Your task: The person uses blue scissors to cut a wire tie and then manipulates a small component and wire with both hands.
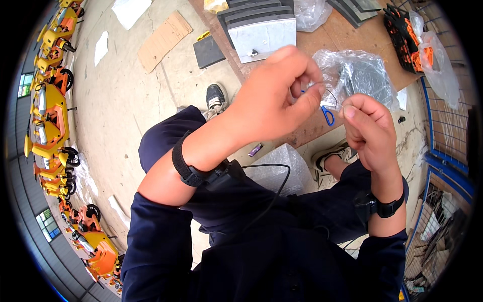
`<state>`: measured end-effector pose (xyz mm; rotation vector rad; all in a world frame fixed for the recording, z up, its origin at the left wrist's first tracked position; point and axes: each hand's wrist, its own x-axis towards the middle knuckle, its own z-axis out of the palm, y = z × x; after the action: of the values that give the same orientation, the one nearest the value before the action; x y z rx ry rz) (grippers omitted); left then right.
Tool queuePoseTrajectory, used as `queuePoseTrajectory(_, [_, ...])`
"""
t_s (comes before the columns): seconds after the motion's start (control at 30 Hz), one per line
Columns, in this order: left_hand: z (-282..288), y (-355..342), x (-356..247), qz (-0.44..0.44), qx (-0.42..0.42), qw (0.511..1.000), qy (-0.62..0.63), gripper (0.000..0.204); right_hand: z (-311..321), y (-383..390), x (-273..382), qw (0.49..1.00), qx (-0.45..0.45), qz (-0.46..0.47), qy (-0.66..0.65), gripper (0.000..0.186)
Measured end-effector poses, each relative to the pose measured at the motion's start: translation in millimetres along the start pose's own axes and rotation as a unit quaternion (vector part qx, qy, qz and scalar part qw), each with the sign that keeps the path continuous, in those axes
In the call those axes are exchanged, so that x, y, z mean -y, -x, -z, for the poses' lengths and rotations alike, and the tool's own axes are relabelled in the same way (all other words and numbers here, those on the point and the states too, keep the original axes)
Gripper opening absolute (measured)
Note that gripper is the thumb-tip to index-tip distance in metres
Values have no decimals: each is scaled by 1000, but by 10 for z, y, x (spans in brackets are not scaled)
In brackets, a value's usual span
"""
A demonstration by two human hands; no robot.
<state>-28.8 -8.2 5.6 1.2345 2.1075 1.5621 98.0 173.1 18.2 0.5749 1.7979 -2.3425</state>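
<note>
Above the edge of a brown board [309, 126], my two hands are raised close together. My left hand [284, 95] is closed, thumb and fingers pinched on a thin dark strand [330, 93]. The strand curves across the small gap to my right hand [371, 128], whose thumb and forefinger are pinched at its other end. Whether it is wire or thread is too fine to tell. Just below the strand, the blue handle of scissors [328, 116] shows on the board; my left hand hides part of them. Behind lies a dark flat piece in clear plastic wrap [365, 75].
Dark panels and a grey metal plate [264, 38] stand at the board's far side. Black-and-orange gloves [402, 40] lie far right, beside a blue wire cage [450, 121]. Bubble wrap [282, 168] sits between my legs. Yellow scooters [50, 116] line the left; cardboard [163, 41] is on the floor.
</note>
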Motion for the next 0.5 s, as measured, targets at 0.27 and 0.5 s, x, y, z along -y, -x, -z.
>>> queuePoseTrajectory(0.27, [-123, -3, 95, -86, 69, 993, -34, 20, 10, 38, 18, 986, -40, 75, 146, 10])
queuePoseTrajectory(0.5, [-129, 39, 56, -151, 2, 973, -176, 24, 22, 28, 57, 992, -14, -2, 126, 14])
